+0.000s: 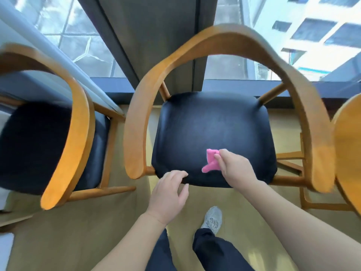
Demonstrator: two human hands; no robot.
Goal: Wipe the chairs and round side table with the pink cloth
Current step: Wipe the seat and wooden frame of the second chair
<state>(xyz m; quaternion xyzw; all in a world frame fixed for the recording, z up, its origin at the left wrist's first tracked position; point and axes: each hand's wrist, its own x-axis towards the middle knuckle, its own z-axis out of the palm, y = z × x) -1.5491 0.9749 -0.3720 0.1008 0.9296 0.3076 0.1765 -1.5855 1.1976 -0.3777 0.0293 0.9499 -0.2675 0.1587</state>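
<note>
Head view looks down on the middle chair [224,36], a bent-wood frame curving round a dark padded seat [211,128], with the pink cloth [210,160] lying on the near part of that seat. The right hand [237,170] pinches the cloth at its right side between thumb and fingertips, so most of the cloth sticks out bunched to the left of the hand. The left hand [168,192] holds nothing; its fingers are loosely bent, with the tips on the seat's near left edge, and it is hard to tell whether they press or only touch. The cloth looks small, light and soft, probably a fleecy kind that folds and crumples easily; pinched at one corner like this it would likely drag and roll rather than wipe, so a flatter hold with the palm spread over it should give better contact. The seat appears smooth and slightly glossy, so the cloth should slide over it readily, while the wooden arms are hard, rounded and narrow and would suit wrapping the cloth round them. A second chair [64,122] stands to the left, and a rounded wooden edge [347,153] at the far right may be the round side table, though too little shows to be sure.
</note>
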